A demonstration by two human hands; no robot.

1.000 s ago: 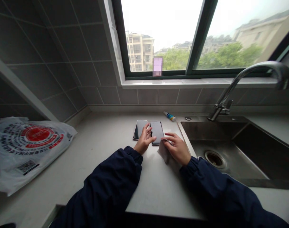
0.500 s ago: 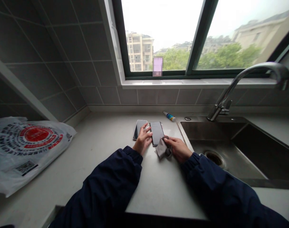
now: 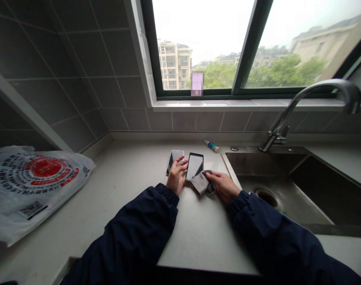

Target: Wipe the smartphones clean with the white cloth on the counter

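The left hand (image 3: 177, 177) has its fingers on one phone (image 3: 173, 161), grip unclear, while the right hand (image 3: 225, 187) pinches a grey cloth (image 3: 201, 183) against the next phone (image 3: 194, 166) on the counter (image 3: 198, 237); a hard push could knock the phones together or slide one toward the sink (image 3: 266, 186).

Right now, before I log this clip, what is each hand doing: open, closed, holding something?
Left hand: fingers spread on a smartphone; cannot tell if it grips.
Right hand: closed, holding a grey cloth.
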